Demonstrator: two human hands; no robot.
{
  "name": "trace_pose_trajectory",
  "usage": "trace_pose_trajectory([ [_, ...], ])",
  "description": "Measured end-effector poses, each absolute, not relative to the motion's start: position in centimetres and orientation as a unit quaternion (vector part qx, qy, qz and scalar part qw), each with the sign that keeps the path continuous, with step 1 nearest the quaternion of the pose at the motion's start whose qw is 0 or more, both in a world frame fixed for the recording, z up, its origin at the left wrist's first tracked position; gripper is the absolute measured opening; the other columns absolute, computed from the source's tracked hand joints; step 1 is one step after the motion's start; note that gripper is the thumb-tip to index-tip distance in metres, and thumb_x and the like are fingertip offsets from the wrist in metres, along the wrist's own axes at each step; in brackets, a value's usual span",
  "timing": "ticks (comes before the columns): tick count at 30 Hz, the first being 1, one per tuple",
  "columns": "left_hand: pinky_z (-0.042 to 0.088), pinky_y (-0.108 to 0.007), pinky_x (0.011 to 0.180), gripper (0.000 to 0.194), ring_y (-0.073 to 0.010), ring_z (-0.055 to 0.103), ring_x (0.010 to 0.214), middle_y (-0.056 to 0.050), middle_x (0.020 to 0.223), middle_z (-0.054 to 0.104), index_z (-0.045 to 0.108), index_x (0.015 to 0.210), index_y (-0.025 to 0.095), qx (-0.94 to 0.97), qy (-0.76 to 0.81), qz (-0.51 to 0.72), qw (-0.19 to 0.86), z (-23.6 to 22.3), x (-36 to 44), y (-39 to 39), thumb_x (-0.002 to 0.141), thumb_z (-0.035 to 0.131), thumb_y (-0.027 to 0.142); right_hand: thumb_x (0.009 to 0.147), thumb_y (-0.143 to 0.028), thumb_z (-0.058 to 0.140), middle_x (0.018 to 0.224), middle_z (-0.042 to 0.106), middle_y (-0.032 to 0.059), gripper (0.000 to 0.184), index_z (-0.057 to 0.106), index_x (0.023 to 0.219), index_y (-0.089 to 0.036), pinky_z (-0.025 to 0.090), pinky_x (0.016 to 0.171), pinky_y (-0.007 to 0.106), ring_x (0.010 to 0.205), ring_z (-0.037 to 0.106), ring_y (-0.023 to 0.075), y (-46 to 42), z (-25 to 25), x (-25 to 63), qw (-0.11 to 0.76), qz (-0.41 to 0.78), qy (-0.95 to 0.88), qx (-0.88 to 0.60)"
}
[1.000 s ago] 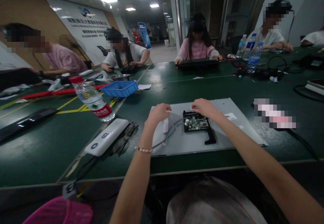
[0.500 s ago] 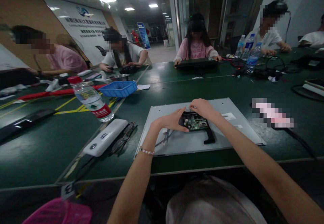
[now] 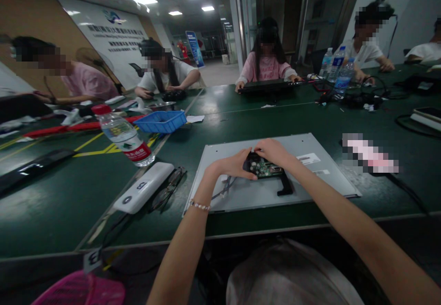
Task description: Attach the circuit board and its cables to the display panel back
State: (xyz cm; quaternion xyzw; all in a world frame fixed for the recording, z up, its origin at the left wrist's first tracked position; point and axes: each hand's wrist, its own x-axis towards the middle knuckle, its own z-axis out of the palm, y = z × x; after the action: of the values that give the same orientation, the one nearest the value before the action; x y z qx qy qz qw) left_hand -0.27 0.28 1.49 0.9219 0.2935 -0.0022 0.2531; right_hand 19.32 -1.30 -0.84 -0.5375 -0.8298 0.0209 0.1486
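A green circuit board (image 3: 267,169) in a black plastic frame (image 3: 285,185) lies on a flat grey metal panel (image 3: 220,199). Around the board's left side, my left hand (image 3: 231,165) grips it, thumb at the near edge and fingers at the far edge. My right hand (image 3: 272,151) reaches over the far edge, its fingers pinched together close to the left fingertips. Whatever sits in that pinch is hidden. A thin grey cable (image 3: 223,190) runs over the panel left of the board.
Left of the panel lie eyeglasses (image 3: 168,188), a white power bank (image 3: 144,188) and a water bottle (image 3: 126,137). Beyond them is a blue tray (image 3: 160,121). A pink-and-white object with a cable (image 3: 372,153) lies to the right. Several people sit around the green table (image 3: 227,112).
My right hand has shifted slightly left and down along the board's far edge, nearer the left fingertips. My left hand, the board and the panel look unchanged.
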Motion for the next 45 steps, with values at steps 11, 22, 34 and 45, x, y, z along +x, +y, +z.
trace_pose_trajectory([
  [11, 0.022, -0.045, 0.115, 0.111, -0.0349, 0.025, 0.14, -0.02, 0.152, 0.023, 0.016, 0.146, 0.012, 0.916, 0.313, -0.017, 0.251, 1.2, -0.5, 0.4, 0.063, 0.07, 0.063, 0.092, -0.021, 0.047, 0.097, 0.071, 0.0102, 0.025, 0.072, 0.095, -0.018, 0.041, 0.075, 0.026, 0.093, 0.063, 0.021, -1.5, -1.2, 19.1, 0.151, 0.015, -0.827, -0.541],
  [22, 0.021, -0.045, 0.115, 0.109, -0.0347, 0.023, 0.14, -0.019, 0.153, 0.022, 0.015, 0.147, 0.015, 0.919, 0.311, -0.03, 0.24, 0.6, -0.7, 0.9, 0.066, 0.068, 0.065, 0.087, -0.017, 0.051, 0.101, 0.07, 0.0086, 0.022, 0.071, 0.097, -0.017, 0.04, 0.085, 0.025, 0.096, 0.061, 0.0187, -0.9, -2.0, 19.4, 0.186, 0.064, -0.843, -0.501],
  [34, 0.021, -0.042, 0.115, 0.119, -0.036, 0.018, 0.142, -0.02, 0.155, 0.015, 0.01, 0.148, 0.011, 0.911, 0.332, -0.03, 0.242, 0.7, -0.6, 0.6, 0.061, 0.067, 0.069, 0.088, -0.018, 0.047, 0.104, 0.07, 0.0103, 0.027, 0.071, 0.101, -0.015, 0.041, 0.087, 0.026, 0.1, 0.061, 0.0206, -1.5, -0.8, 19.7, 0.201, 0.086, -0.836, -0.504],
  [45, 0.017, -0.039, 0.117, 0.105, -0.0308, 0.011, 0.144, -0.019, 0.157, 0.005, 0.009, 0.149, 0.007, 0.919, 0.331, -0.022, 0.215, 1.1, -0.6, 0.7, 0.077, 0.052, 0.071, 0.088, -0.023, 0.049, 0.111, 0.069, 0.0103, 0.029, 0.071, 0.105, -0.014, 0.044, 0.093, 0.031, 0.103, 0.062, 0.0222, -4.1, 1.3, 26.0, 0.219, 0.084, -0.8, -0.552],
])
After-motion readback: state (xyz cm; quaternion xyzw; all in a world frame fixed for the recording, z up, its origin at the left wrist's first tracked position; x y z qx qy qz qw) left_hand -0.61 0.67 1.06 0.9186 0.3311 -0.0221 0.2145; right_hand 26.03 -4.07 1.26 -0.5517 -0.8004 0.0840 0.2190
